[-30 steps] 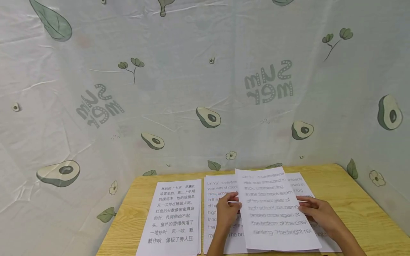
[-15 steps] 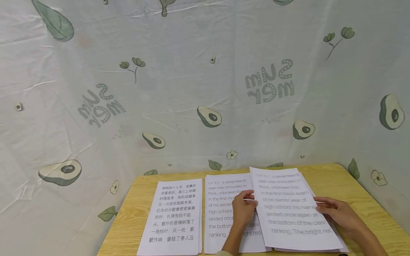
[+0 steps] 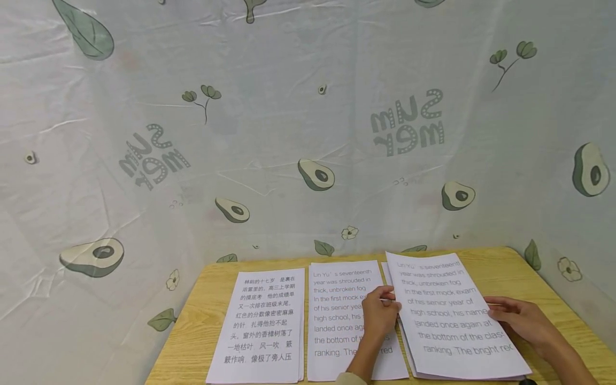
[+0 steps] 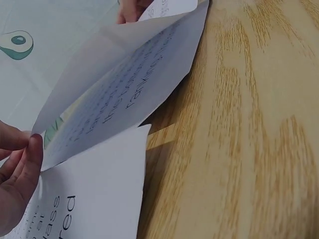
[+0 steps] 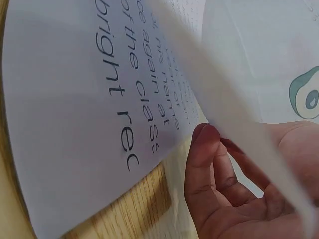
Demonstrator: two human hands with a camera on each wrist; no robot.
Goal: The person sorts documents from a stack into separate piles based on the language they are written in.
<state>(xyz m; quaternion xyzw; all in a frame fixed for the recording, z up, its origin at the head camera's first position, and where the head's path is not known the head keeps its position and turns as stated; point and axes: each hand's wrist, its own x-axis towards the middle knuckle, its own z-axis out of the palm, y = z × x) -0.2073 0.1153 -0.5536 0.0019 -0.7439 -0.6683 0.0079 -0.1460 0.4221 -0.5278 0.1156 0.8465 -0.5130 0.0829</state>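
Observation:
A printed sheet of paper [image 3: 447, 315] with English text hangs above the right-hand paper pile [image 3: 387, 274], which it largely covers in the head view. My left hand [image 3: 380, 313] pinches its left edge between thumb and fingers, over the middle pile [image 3: 337, 299]. On the opposite edge, my right hand [image 3: 522, 318] pinches it too. Seen from the left wrist, the held sheet [image 4: 94, 69] bows upward, with printed paper [image 4: 129, 94] showing below it. In the right wrist view the raised sheet edge [image 5: 234, 94] is blurred, passing beside my thumb [image 5: 204, 144].
At the left lies a pile of sheets with Chinese text [image 3: 260, 326]. All the papers rest on a wood-grain table [image 3: 187, 326]. A pale curtain [image 3: 269, 133] printed with avocados and leaves hangs behind. A small dark object [image 3: 528, 382] shows at the bottom edge.
Both hands have moved right, carrying the pinched sheet from partly over the middle pile to above the right-hand pile. More of the middle pile's text now shows.

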